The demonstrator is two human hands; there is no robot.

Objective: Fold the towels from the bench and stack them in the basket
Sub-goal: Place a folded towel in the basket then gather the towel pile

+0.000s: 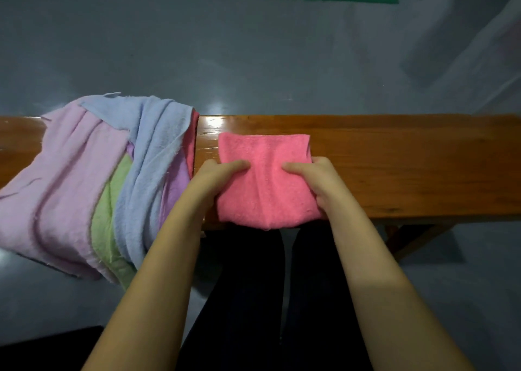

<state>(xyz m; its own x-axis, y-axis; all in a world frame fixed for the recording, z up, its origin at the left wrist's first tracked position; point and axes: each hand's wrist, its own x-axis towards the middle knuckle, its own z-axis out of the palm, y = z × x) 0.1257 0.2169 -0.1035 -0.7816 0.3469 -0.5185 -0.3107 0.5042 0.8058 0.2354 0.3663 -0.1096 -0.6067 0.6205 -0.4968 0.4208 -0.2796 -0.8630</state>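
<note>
Both hands are on the pink towel (265, 179) mid-fold: the left hand (217, 179) and the right hand (315, 182) each pinch a side edge, thumbs on top, fingers closed on the nubby terry. It lies on the glossy wooden bench (394, 167), its near edge overhanging. Next, I'd judge, comes another fold or a lift, keeping the corners matched. Left, a limp pile of pastel towels (84, 179) waits, draped over the bench. No basket in sight.

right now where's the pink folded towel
In the head view, the pink folded terry towel lies mid-bench, right of the pastel towel pile.
</note>
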